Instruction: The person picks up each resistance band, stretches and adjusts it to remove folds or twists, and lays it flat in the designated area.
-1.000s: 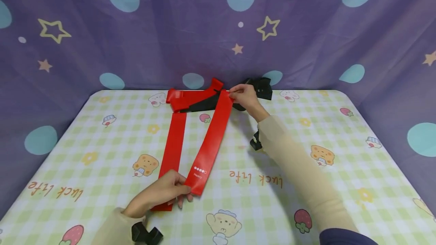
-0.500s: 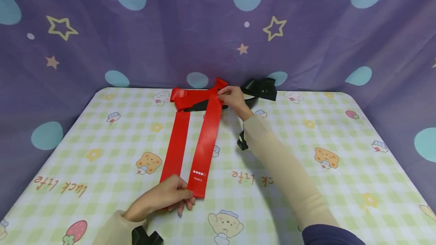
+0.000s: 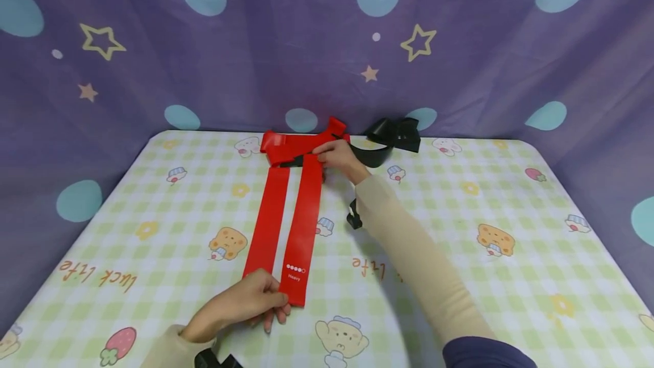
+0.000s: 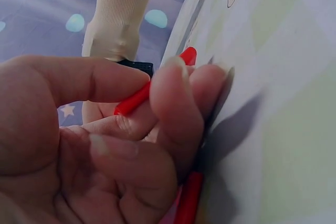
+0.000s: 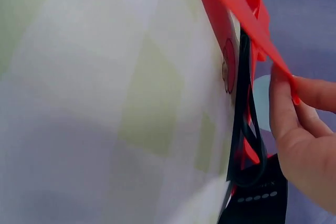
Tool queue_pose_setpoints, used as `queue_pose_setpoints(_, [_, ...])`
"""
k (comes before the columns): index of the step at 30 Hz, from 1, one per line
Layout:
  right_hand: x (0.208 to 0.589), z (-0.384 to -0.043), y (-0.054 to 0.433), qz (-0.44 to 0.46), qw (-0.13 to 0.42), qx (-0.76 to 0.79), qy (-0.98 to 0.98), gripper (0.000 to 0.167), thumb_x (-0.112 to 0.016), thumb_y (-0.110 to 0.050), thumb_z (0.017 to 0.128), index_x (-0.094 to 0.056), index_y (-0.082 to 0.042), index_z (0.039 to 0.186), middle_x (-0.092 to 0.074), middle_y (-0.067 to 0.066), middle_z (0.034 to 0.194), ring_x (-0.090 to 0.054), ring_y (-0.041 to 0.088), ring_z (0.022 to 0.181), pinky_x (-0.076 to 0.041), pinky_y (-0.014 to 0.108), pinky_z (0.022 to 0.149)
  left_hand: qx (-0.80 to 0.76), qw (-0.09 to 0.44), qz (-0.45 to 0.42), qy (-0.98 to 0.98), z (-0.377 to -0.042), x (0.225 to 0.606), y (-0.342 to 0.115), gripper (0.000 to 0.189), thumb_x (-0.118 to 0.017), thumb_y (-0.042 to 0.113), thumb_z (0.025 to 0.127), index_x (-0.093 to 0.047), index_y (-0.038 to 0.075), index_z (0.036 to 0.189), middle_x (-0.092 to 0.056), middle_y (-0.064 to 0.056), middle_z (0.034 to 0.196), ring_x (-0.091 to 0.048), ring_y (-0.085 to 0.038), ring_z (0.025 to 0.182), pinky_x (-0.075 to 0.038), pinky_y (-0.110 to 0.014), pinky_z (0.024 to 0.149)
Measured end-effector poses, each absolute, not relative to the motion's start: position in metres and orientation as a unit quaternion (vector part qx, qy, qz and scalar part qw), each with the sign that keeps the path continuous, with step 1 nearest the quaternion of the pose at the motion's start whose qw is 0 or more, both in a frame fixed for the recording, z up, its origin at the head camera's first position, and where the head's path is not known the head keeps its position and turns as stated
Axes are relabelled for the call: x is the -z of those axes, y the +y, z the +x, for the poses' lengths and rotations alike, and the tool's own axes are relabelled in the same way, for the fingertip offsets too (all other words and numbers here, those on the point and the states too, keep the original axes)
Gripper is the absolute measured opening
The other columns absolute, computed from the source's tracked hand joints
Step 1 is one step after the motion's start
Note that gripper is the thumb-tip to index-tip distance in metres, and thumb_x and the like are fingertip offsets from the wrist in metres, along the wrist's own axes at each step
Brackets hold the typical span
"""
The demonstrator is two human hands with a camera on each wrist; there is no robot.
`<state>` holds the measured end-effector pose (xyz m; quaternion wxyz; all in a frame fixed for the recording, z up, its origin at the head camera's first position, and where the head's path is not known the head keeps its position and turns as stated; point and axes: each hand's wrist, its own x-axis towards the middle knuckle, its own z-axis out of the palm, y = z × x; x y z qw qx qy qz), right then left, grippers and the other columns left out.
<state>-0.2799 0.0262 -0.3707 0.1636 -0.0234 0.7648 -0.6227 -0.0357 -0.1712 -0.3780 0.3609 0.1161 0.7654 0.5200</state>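
A red resistance band (image 3: 303,226) printed "Heavy" stretches lengthwise between both hands, raised off the table at its far end. My left hand (image 3: 247,302) pinches its near end between thumb and fingers. At the far end my right hand (image 3: 339,158) pinches it by the edge; the right wrist view shows the red band (image 5: 252,24) between thumb and fingers. Beside it a second red strip (image 3: 268,214) lies flat on the table, its near end hidden by the left hand. Whether the two strips are one loop I cannot tell.
Behind the hands lies a crumpled red band (image 3: 296,145) over a black band (image 3: 370,156), whose bunched end (image 3: 395,132) is at the back right. A checked tablecloth (image 3: 434,203) covers the table; a purple curtain (image 3: 306,61) hangs behind its far edge.
The right hand has moved left and slightly nearer, bringing the band's far end closer to the second red strip. The left hand keeps its pinch on the near end, shifted slightly nearer.
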Motion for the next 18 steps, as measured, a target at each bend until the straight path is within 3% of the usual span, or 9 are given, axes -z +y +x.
queue_pose_setpoints(7, [0.372,-0.280,0.023,-0.057,0.228,0.602,0.763,0.035,-0.047,0.009,0.085,-0.065,0.004,0.114,-0.055,0.010,0.084,-0.055,0.020,0.075,-0.055,0.032,0.084,-0.525,0.364,0.111,0.762,-0.031,0.375,-0.174,0.027,-0.052,0.010,0.094,-0.067,-0.005,0.077,-0.067,-0.008,0.066,-0.051,-0.005,0.042,-0.035,-0.015,0.036])
queue_pose_setpoints(15, [0.377,-0.281,0.012,-0.053,0.289,0.609,0.737,0.040,-0.045,0.009,0.090,-0.055,0.007,0.128,-0.051,0.006,0.090,-0.054,0.018,0.084,-0.047,0.038,0.101,-0.520,0.365,0.099,0.766,-0.022,0.371,-0.175,0.026,-0.053,0.010,0.093,-0.066,-0.004,0.075,-0.066,-0.007,0.065,-0.053,-0.006,0.043,-0.038,-0.015,0.037])
queue_pose_setpoints(18, [0.378,-0.280,0.009,-0.055,0.312,0.613,0.724,0.040,-0.045,0.008,0.092,-0.051,0.007,0.131,-0.054,0.010,0.104,-0.053,0.020,0.091,-0.042,0.039,0.106,-0.520,0.369,0.092,0.765,-0.018,0.371,-0.175,0.027,-0.053,0.010,0.093,-0.066,-0.004,0.074,-0.064,-0.005,0.064,-0.054,-0.006,0.044,-0.040,-0.015,0.038])
